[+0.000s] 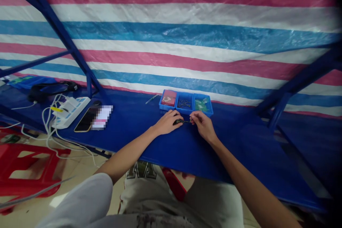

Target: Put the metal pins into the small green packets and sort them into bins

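My left hand (169,122) rests low over the blue table, fingers curled round a small dark object (178,122) with thin, pointed ends; its exact kind is too small to tell. Just to the right, the fingers of my right hand (201,124) are pinched together close to those ends. Whatever they hold is too small to make out. Behind both hands stands a blue three-compartment tray (167,107). Its left compartment has a red packet (169,97), the middle one several thin dark metal pieces (184,103), and the right one green pieces in clear plastic (201,104).
A thin pen-like item (151,99) lies left of the tray. Further left are a phone (86,119), a white power strip (73,112) with tangled cables and a black strap (40,91). Blue metal frame bars (57,30) flank the table. A red stool (29,171) stands lower left.
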The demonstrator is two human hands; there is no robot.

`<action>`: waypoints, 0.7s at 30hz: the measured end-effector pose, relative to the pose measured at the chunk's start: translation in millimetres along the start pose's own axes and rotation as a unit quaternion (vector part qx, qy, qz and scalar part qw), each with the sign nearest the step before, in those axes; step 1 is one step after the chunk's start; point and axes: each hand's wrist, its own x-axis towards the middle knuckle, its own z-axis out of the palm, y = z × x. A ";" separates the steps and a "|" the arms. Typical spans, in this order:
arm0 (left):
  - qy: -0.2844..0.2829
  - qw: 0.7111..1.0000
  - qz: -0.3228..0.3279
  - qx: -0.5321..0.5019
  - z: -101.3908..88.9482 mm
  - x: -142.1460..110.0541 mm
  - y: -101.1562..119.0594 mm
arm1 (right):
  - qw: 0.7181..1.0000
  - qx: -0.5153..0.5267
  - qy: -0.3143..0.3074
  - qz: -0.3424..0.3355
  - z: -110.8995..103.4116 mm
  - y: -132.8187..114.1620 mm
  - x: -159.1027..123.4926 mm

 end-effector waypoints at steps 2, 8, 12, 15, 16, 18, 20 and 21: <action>-0.002 1.000 0.001 0.003 0.7 0.3 -0.6 | 1.000 -0.006 0.009 0.002 -1.1 0.0 0.2; -0.002 1.000 0.001 0.013 2.1 0.9 -1.2 | 1.000 -0.019 0.011 0.005 -3.7 2.3 -0.6; 0.003 1.000 -0.001 0.015 2.2 0.5 -1.1 | 1.000 0.005 0.009 0.018 -2.1 6.0 -1.0; 0.008 1.000 -0.002 0.019 2.7 0.3 -1.5 | 0.999 0.022 0.020 0.017 -0.5 6.4 -0.9; 0.008 1.000 -0.001 0.019 2.8 0.3 -1.6 | 0.999 0.025 0.025 0.016 0.0 6.0 -1.0; 0.006 1.000 0.001 0.017 2.8 0.2 -1.7 | 0.999 0.026 0.035 0.019 0.6 4.2 -1.1; 0.004 1.000 -0.001 0.014 2.7 0.2 -1.6 | 0.999 0.019 0.045 0.023 0.6 1.7 -1.1; 0.003 1.000 -0.003 0.013 2.6 0.2 -1.6 | 0.998 0.013 0.050 0.025 0.3 0.4 -1.0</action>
